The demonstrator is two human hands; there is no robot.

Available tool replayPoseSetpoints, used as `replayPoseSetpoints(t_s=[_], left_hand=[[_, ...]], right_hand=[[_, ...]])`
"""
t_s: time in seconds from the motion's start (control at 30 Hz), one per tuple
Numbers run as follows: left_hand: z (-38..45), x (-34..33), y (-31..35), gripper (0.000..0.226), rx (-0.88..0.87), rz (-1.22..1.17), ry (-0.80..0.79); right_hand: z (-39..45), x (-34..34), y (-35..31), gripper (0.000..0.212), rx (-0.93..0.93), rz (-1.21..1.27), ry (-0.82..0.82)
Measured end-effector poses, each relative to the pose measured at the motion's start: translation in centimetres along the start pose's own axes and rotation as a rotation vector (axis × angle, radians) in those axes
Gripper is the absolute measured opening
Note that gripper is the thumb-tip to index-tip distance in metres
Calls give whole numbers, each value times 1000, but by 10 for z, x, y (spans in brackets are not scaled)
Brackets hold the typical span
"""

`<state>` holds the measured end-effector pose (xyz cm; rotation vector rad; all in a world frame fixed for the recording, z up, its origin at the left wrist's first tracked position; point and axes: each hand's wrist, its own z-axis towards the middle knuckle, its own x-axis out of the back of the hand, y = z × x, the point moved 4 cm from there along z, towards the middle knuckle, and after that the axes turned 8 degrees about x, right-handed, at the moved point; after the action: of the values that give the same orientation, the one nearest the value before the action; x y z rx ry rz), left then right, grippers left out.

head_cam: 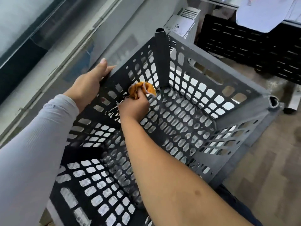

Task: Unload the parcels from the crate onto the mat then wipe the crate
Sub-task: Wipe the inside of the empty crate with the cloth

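Right hand [133,106] clutches an orange cloth [143,89] mid-frame, wiping the emptied grey crate [216,69]; left hand [88,84] grips its rim; remaining walls likely follow.

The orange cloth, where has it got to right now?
The orange cloth is bunched in the right hand, low inside the grey crate near its far corner post, while the left hand grips the rim.

Empty grey perforated crate [216,66], orange cloth [143,90] inside
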<state>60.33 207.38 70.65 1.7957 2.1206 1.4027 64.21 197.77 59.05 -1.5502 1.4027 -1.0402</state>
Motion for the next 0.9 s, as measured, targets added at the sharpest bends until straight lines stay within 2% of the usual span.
replayPoseSetpoints(t_s=[0.07,0.17,0.23,0.4,0.47,0.53,0.63,0.7,0.8,0.9], left_hand=[[5,1,-1,53,35,-57,-69],[8,0,-2,50,28,-104,-64],[9,-3,-2,49,22,-106,-66],[9,-2,-5,54,7,-124,-121],[9,-2,-4,59,6,-138,-162],[9,-1,-1,62,16,-132,-162],[4,-4,0,58,-33,-98,-187],[3,-4,-3,55,-144,79,-105],[-9,-10,-6,65,-331,684,213],[-18,-18,-12,72,-500,914,322]], right_hand=[[-1,5,2,40,-95,38,-35],[-5,18,12,36,-329,76,-49],[-11,24,12,35,-376,85,-54],[-17,5,-46,36,-188,192,-61],[-26,-3,-62,47,-65,204,-35],[-36,-5,-60,57,13,209,-83],[-32,1,-38,44,102,138,-162],[-22,5,-20,35,91,65,-162],[-13,5,1,29,20,-39,-175],[-11,6,6,26,-9,-86,-195]])
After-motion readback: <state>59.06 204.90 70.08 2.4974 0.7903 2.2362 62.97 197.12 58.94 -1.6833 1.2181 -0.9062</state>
